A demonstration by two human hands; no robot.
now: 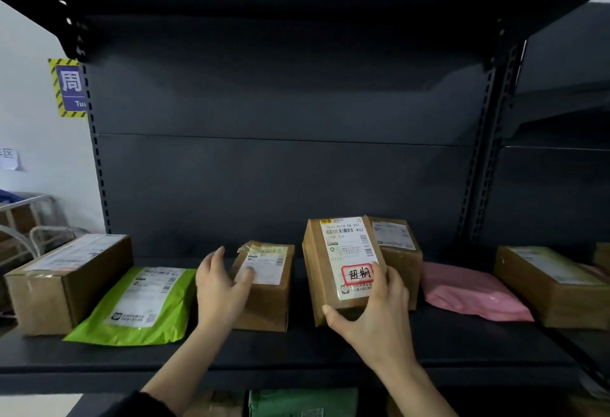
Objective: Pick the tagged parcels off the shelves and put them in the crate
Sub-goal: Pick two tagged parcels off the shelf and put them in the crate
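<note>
A dark metal shelf (297, 350) stood against a white wall (29, 139) and carried cardboard boxes, a green mailer (138, 304) and a pink mailer (468, 294). The right hand (376, 317) reached in, its fingers (384, 273) curled round the tagged parcel (343, 251), which was tilted up at mid-shelf with its red tag (358, 274) facing out. The left hand (221, 288) rested loose and uncurled on a small box (267, 298) just beside it.
</note>
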